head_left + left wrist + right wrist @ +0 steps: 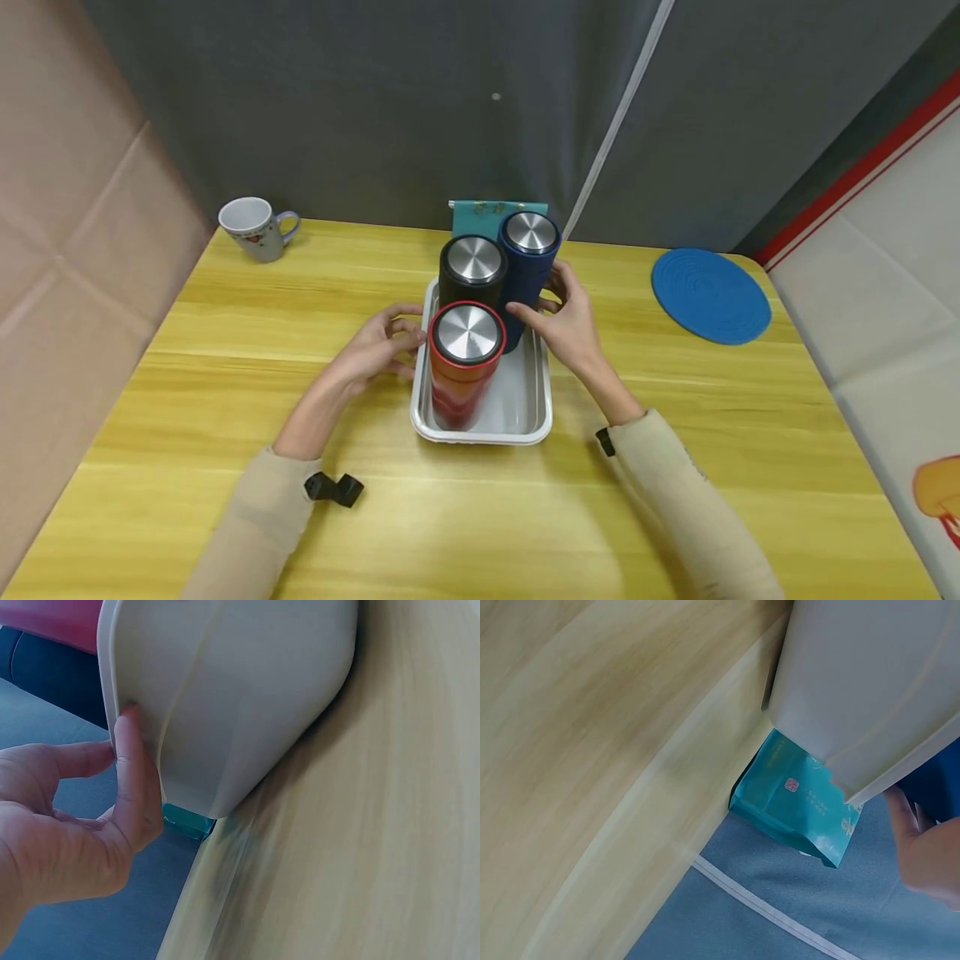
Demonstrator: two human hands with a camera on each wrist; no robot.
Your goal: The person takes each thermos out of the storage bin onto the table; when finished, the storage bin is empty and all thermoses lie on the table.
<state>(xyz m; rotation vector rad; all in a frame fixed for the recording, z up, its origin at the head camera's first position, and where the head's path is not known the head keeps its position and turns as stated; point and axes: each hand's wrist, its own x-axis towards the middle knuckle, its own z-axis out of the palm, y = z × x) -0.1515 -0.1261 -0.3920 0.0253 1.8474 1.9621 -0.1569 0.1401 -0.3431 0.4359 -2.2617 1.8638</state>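
Head view: white tray (pixel 517 412) at frame centre, with red bottle (pixel 465 367) near its front, black bottle (pixel 472 271) behind, navy bottle (pixel 525 275) just right of black one. Left hand (pixel 378 346) left of centre, pinched on tray's left rim. Right hand (pixel 567 323) right of centre, clamped about navy bottle. Teal packet (pixel 486 218) behind tray, upper middle; mug (pixel 257 229) at upper left; blue mat (pixel 711 296) at right.
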